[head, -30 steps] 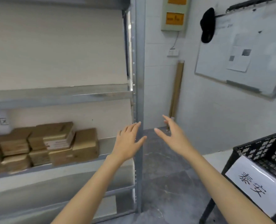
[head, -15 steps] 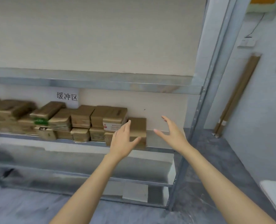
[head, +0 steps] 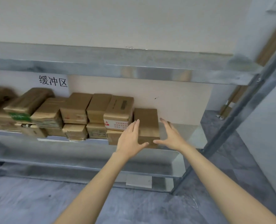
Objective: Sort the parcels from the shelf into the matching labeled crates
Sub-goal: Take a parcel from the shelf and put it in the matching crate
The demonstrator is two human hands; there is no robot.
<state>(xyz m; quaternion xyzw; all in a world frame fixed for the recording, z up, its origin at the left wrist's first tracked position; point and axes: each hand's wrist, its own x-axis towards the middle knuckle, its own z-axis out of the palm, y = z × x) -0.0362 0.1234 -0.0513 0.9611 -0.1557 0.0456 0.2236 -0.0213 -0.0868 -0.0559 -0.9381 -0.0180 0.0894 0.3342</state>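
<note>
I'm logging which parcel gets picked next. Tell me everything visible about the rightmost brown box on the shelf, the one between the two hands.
The rightmost parcel is a plain brown cardboard box, closed, with no label showing on its top or front. It lies flat at the right end of the row on the shelf, close beside the stack topped by the red-and-white labelled box. The left hand and right hand, both open, flank it; firm contact cannot be told.
</note>
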